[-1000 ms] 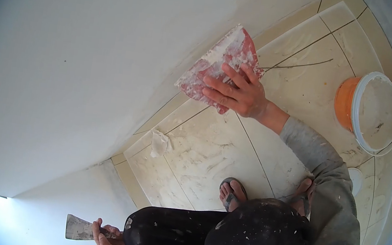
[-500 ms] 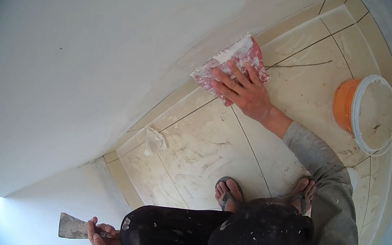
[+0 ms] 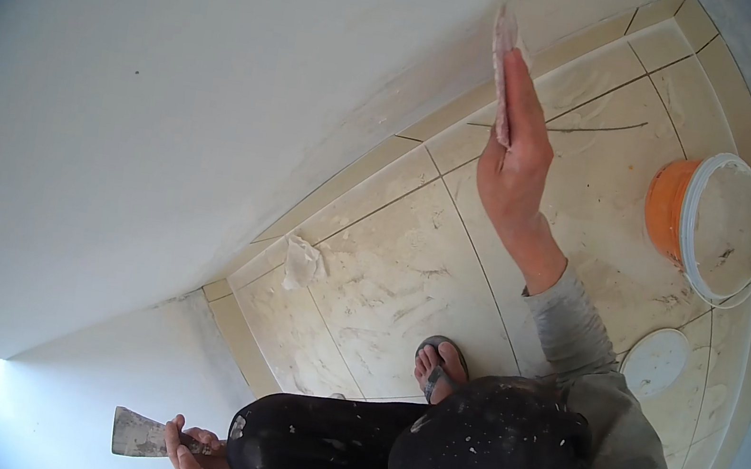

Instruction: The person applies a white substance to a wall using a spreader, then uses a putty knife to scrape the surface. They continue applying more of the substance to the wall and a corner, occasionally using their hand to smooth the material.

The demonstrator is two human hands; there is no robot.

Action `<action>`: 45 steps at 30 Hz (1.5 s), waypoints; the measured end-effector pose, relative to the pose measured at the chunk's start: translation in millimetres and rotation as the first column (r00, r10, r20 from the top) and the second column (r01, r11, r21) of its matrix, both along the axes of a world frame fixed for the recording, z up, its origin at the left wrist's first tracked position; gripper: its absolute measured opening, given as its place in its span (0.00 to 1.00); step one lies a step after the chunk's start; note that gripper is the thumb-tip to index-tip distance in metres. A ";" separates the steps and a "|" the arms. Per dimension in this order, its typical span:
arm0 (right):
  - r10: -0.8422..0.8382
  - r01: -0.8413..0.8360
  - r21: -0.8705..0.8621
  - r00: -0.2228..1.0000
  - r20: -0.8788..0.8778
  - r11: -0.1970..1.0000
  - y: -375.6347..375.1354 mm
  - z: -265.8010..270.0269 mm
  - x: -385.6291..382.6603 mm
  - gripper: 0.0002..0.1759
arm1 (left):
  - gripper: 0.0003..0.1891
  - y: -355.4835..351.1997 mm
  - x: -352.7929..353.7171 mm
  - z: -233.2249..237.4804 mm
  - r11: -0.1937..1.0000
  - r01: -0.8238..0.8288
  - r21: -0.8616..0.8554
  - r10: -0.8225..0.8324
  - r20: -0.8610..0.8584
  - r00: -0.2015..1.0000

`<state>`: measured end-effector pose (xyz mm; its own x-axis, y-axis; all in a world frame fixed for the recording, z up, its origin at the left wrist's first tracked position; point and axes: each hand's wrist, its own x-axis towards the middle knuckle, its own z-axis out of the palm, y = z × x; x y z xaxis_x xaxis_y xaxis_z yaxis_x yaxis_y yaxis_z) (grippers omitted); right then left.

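My right hand (image 3: pixel 519 159) is closed around a red, white-smeared spreader (image 3: pixel 503 80), seen nearly edge-on. The spreader's far end is at the lower part of the white wall (image 3: pixel 222 98); contact cannot be made out. Beside my black-clad knee (image 3: pixel 288 448), at the bottom left, my left hand (image 3: pixel 194 463) grips a putty knife (image 3: pixel 138 434) by its handle, blade pointing left.
An orange bucket (image 3: pixel 667 208) with a white rim and pale material inside stands on the tiled floor (image 3: pixel 408 277) at right. Nearby lies a white round lid (image 3: pixel 655 362). A crumpled white scrap (image 3: pixel 302 265), a thin dark strand (image 3: pixel 601 129) and my sandalled foot (image 3: pixel 440 368) also show.
My right hand has moved up and slightly right, turning the spreader from broad side to edge-on. More of the white lid shows, and one foot is now hidden. My left hand is nearly unchanged.
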<state>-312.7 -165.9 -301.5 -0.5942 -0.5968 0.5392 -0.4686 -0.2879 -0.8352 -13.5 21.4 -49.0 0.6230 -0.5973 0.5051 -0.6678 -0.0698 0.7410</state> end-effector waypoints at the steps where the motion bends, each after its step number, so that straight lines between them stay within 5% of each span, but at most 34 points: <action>1: 0.008 -0.008 -0.016 1.000 0.010 1.000 0.6 2.1 12.1 0.37 | 0.23 -1.2 -4.4 -1.1 0.999 -0.047 -0.016 0.048 0.030 0.998; 8: 0.398 -0.405 0.141 0.914 0.078 0.903 35.6 1.5 133.9 0.40 | 0.23 -0.5 0.6 -3.7 1.000 0.002 -0.030 -0.001 0.056 0.998; 9: 0.444 -0.436 0.154 0.896 -0.020 0.887 40.1 -1.3 150.7 0.37 | 0.23 4.5 17.3 -5.9 0.996 0.060 0.064 -0.085 0.509 0.856; 10: 0.440 -0.433 0.148 0.898 -0.019 0.889 48.7 -5.6 162.3 0.37 | 0.23 7.0 26.2 -5.6 0.984 0.066 0.167 -0.177 0.839 0.515; 11: 0.536 -0.528 0.169 0.844 -0.001 0.832 55.2 -7.5 174.9 0.38 | 0.23 7.9 22.2 -3.3 0.985 0.068 0.159 -0.171 0.844 0.509; 12: 0.625 -0.617 0.182 0.781 0.017 0.766 56.6 -4.9 184.5 0.38 | 0.23 9.4 14.7 -1.6 0.991 0.112 0.077 -0.136 0.506 0.852; 13: 0.600 -0.596 0.143 0.800 0.014 0.790 59.5 -0.2 179.7 0.34 | 0.22 10.1 8.3 -0.6 0.993 0.113 -0.019 -0.112 0.045 0.993; 18: 0.571 -0.559 0.128 0.815 -0.096 0.819 78.9 5.2 110.6 0.26 | 0.23 9.4 -4.7 2.5 0.998 -0.046 -0.047 0.050 0.070 0.996; 22: 0.341 -0.343 0.077 0.832 -0.437 0.936 84.0 -15.9 52.5 0.20 | 0.25 6.2 -9.6 4.9 0.999 -0.036 -0.014 0.037 0.075 0.997; 28: 0.082 -0.237 -0.112 0.679 -0.730 0.965 29.9 -44.3 12.7 0.20 | 0.27 24.4 -18.3 13.3 0.991 -0.103 -0.091 0.094 -0.091 0.991; 30: 0.057 -0.242 -0.139 0.657 -0.752 0.960 10.2 -48.2 15.7 0.20 | 0.27 28.4 -15.7 10.8 0.973 -0.180 -0.146 0.175 -0.047 0.983; 32: 0.011 -0.178 -0.145 0.668 -0.744 0.973 -8.0 -58.3 27.8 0.21 | 0.19 54.3 21.5 11.5 0.978 0.141 -0.152 -0.118 0.153 0.981; 33: 0.000 -0.135 -0.115 0.650 -0.760 0.984 -15.1 -61.9 33.8 0.24 | 0.19 69.5 44.2 12.0 0.979 0.136 -0.151 -0.113 0.153 0.982; 35: 0.009 -0.117 -0.084 0.634 -0.773 0.990 -29.7 -68.8 39.7 0.25 | 0.19 97.5 87.8 10.0 0.919 0.394 -0.017 -0.326 0.529 0.783; 39: 0.040 -0.102 -0.026 0.595 -0.803 0.994 -40.1 -79.9 45.1 0.29 | 0.20 102.4 100.0 -5.2 0.948 0.317 -0.025 -0.230 0.634 0.739; 42: 0.132 -0.087 0.101 0.533 -0.836 0.991 -24.0 -86.3 40.4 0.30 | 0.22 75.1 86.0 -9.8 0.929 0.366 -0.048 -0.287 0.529 0.799; 44: 0.179 -0.051 0.177 0.491 -0.853 0.983 -7.4 -77.3 31.3 0.30 | 0.24 56.5 62.3 -2.7 0.966 0.243 0.084 -0.257 0.270 0.928; 45: 0.261 -0.133 0.225 0.539 -0.801 0.965 5.6 -70.6 29.5 0.30 | 0.26 51.5 80.6 -20.7 0.987 0.162 0.006 -0.121 0.696 0.708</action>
<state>-283.2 -160.3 -372.0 0.2073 -0.7390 0.6410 -0.9089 -0.3878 -0.1531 67.1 72.9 -69.7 -0.0033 -0.6094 0.7928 -0.9935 0.0924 0.0669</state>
